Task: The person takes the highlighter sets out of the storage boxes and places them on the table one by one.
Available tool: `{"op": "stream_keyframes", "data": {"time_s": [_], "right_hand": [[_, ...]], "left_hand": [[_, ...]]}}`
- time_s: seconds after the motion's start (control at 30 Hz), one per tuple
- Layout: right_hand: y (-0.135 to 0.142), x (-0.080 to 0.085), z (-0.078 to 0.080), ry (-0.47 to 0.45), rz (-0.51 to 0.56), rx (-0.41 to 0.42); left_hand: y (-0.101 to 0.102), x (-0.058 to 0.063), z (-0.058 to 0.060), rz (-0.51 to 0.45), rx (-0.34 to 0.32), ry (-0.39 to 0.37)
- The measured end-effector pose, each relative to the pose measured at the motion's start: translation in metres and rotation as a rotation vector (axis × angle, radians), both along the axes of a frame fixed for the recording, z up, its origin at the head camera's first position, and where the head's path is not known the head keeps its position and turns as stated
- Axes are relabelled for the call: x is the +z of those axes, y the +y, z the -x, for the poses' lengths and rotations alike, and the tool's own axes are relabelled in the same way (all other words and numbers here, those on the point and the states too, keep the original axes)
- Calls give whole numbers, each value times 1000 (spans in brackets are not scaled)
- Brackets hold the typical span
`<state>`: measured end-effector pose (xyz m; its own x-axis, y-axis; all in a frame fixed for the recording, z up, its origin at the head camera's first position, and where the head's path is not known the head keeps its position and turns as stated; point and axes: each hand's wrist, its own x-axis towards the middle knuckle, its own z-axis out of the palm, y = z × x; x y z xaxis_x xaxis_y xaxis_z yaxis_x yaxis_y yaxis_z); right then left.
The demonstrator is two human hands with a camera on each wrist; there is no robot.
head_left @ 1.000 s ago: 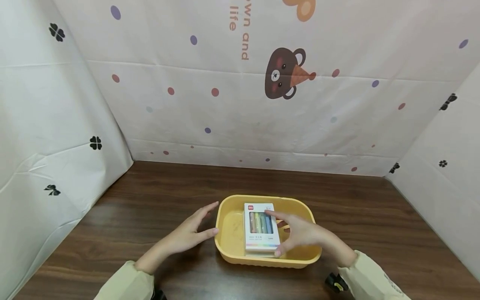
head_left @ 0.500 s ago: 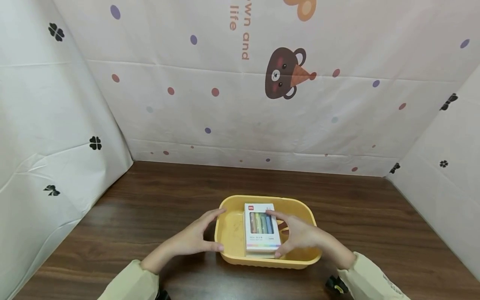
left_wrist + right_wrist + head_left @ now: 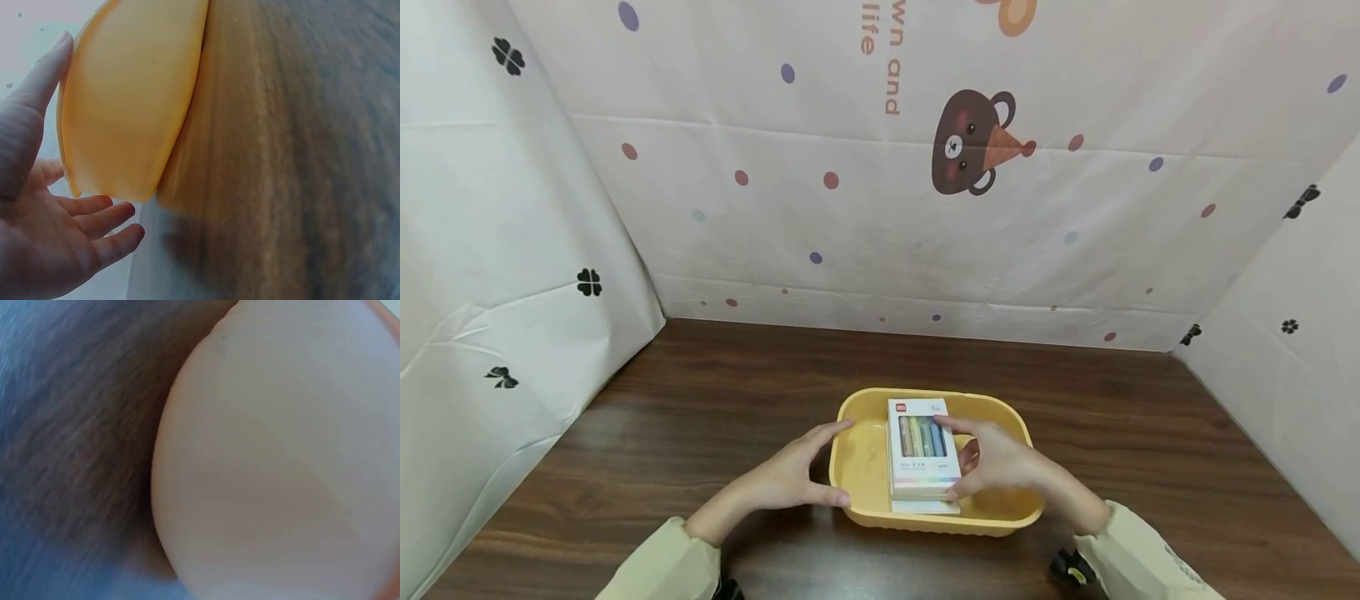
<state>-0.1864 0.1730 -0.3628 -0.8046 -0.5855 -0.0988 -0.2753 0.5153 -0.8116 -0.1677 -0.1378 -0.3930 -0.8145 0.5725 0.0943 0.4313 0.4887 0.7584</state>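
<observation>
A white box [image 3: 921, 473] with a window showing several coloured sticks, perhaps crayons or highlighters, is in a yellow plastic basket [image 3: 861, 467]. My right hand [image 3: 1000, 458] grips the box along its right side, thumb at the near corner and index finger over the window. Below the box's near edge shows another flat white surface [image 3: 925, 507]. My left hand [image 3: 782, 475] spans the basket's left end, thumb and fingertips at the rim. In the left wrist view its fingers [image 3: 103, 220] are spread and fairly straight. The right wrist view shows only the basket's pale outer wall [image 3: 275, 450].
The basket stands on a dark brown wood-grain table [image 3: 737, 375]. A white cloth printed with dots and a bear [image 3: 970, 142] hangs behind, and white cloth walls flank both sides. A black strap [image 3: 1072, 568] is on the right wrist.
The left hand has come in from the left to the basket's rim. In the right hand the box has risen slightly and shifted away, uncovering the white surface below.
</observation>
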Motion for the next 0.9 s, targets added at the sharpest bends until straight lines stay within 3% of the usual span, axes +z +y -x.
{"op": "stream_keyframes", "data": {"time_s": [0.6, 0.9], "right_hand": [[-4, 10, 2, 1, -8, -78], [1, 10, 13, -28, 85, -84]], "left_hand": [[-1, -1, 2, -13, 3, -1], [1, -2, 4, 6, 23, 12]]}}
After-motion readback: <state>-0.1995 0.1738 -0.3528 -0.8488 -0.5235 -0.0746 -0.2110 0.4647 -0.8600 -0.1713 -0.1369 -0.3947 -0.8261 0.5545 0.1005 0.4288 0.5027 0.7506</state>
